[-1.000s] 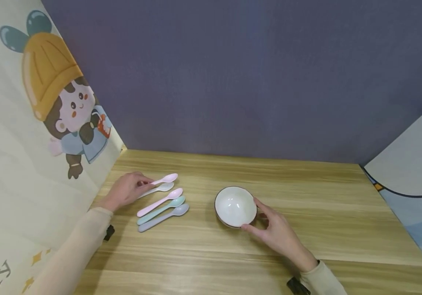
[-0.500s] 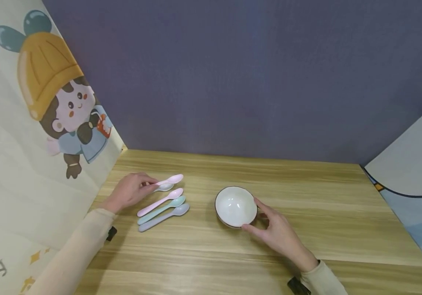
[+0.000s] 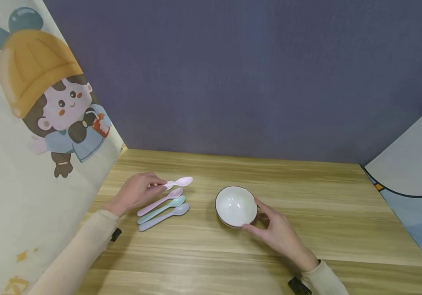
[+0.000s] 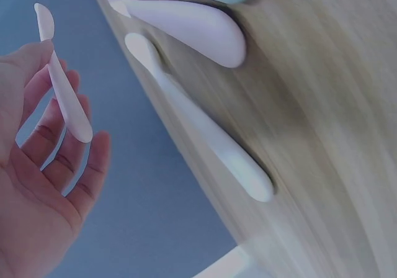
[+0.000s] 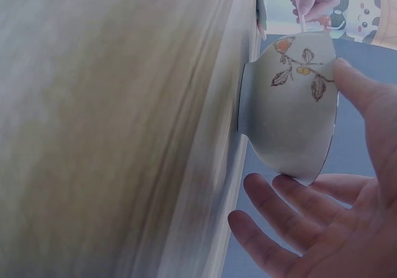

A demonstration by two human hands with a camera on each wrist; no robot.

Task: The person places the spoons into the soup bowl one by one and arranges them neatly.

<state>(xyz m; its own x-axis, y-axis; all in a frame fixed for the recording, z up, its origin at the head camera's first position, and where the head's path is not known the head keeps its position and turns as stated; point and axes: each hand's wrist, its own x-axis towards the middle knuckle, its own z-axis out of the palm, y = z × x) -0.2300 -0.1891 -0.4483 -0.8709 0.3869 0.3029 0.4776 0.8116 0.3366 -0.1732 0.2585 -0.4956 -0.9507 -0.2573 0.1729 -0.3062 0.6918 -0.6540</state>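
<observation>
Between thumb and fingertips, my left hand (image 3: 137, 192) pinches a light pink spoon (image 3: 183, 181) by its handle. In the left wrist view that spoon (image 4: 69, 98) is held off the table, above a white spoon (image 4: 214, 135). In the head view my fingers hide most of the white spoon. A second pink spoon (image 3: 159, 203), a teal spoon (image 3: 161, 210) and a lavender spoon (image 3: 163, 218) lie side by side nearby. My right hand (image 3: 280, 235) holds a white bowl (image 3: 235, 207) at its right side, thumb and fingers around the rim. The bowl stands upright, its outside painted with a leafy branch.
The wood-grain table (image 3: 203, 258) meets a dark blue-grey panel (image 3: 233, 82) at the back. A pale cartoon-printed sheet (image 3: 12, 196) borders the left, and another printed sheet (image 3: 409, 176) borders the right.
My left hand has moved right with the pink spoon, whose bowl end now reaches past the spoons on the table. My right hand and the white bowl have stayed nearly still.
</observation>
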